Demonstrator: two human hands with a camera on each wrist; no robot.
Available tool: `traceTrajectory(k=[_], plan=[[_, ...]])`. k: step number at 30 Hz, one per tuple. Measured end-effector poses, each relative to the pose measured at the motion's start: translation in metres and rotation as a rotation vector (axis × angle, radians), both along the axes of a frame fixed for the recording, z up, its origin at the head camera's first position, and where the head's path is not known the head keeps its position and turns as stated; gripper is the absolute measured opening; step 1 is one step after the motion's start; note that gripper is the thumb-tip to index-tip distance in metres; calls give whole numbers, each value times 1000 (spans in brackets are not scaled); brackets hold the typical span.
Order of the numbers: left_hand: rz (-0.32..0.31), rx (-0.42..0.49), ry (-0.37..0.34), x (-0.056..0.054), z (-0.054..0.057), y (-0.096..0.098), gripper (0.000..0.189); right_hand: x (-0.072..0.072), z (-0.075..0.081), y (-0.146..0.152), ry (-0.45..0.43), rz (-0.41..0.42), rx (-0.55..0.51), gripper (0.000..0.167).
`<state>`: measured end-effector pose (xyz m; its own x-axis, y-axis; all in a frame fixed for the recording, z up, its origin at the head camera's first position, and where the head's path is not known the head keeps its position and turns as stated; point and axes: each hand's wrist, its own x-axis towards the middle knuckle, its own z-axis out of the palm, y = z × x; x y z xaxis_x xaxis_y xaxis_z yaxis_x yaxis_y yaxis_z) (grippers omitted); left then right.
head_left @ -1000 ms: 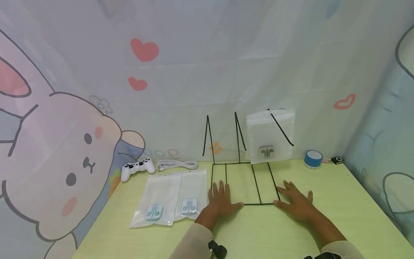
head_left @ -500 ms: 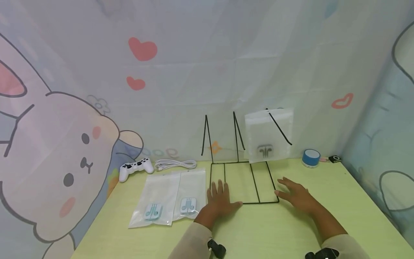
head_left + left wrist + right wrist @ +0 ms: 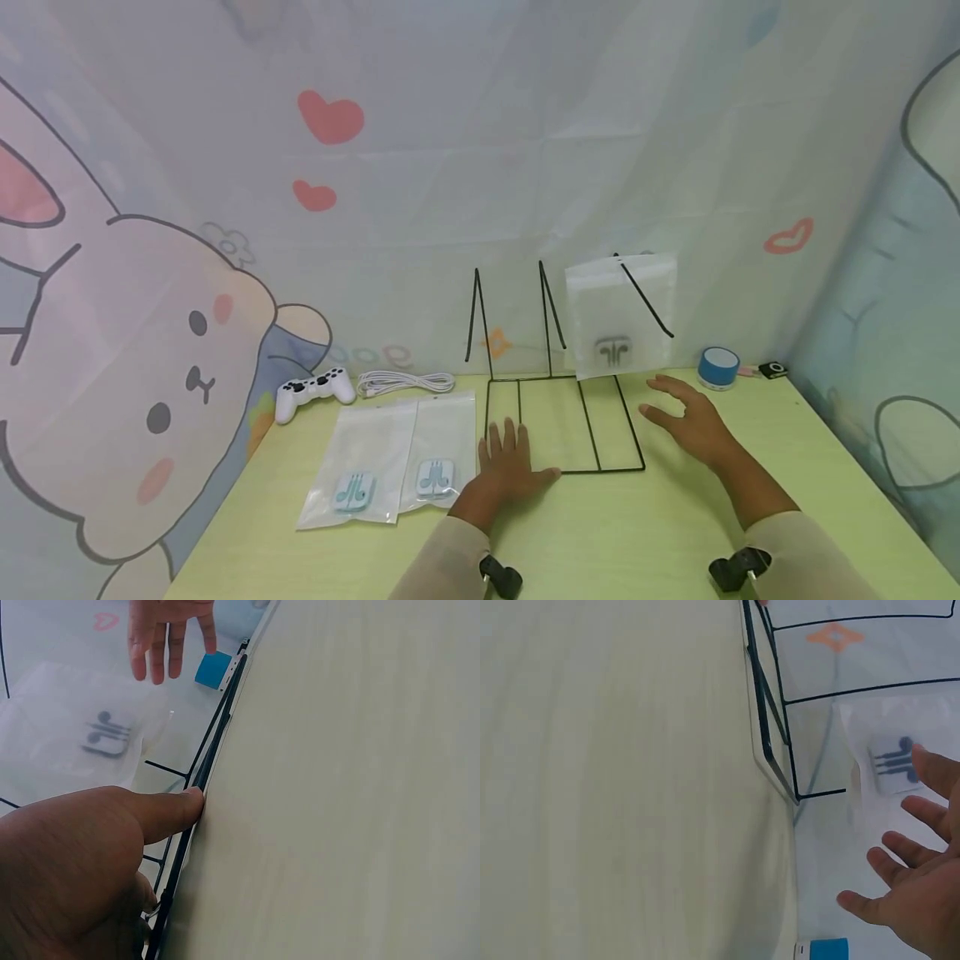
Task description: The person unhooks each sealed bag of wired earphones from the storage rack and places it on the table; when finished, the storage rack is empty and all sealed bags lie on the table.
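Observation:
A black wire display rack (image 3: 592, 425) stands on the table, its three hooks rising at the back. From the right hook hangs a clear zip bag (image 3: 618, 300) holding boxed earphones (image 3: 613, 350). My left hand (image 3: 508, 471) rests with spread fingers on the rack's front left corner; in the left wrist view the thumb (image 3: 169, 814) touches the front wire. Right of the rack, my right hand (image 3: 692, 421) is raised off the table, fingers apart and holding nothing. Two more zip bags, a left bag (image 3: 375, 442) and a right bag (image 3: 450, 425), lie flat left of the rack with boxed earphones inside.
At the back left are a white game controller (image 3: 315, 392) and a coiled white cable (image 3: 405, 382). A blue cylindrical speaker (image 3: 718, 368) and a small black clip player (image 3: 772, 369) sit at the back right. A printed cloth backdrop (image 3: 450, 208) closes off the rear.
My right hand has come off the rack's right front corner and moved up and back, beside the rack's right side. My left hand has stayed on the rack.

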<state>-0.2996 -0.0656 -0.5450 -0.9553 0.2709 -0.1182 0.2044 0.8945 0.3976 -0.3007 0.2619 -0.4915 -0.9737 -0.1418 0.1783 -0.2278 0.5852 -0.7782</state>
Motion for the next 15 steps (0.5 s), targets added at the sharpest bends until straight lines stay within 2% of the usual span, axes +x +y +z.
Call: traceTrajectory(k=[6, 10, 15], plan=[[-3, -42, -2, 1, 5, 0, 103, -13, 10, 7, 77, -80, -48, 56], [-5, -45, -5, 1, 7, 0, 103, -23, 20, 13, 88, -111, -76, 56], [-3, -8, -7, -6, -6, 0, 102, -33, 38, 16, 50, -110, -123, 62]])
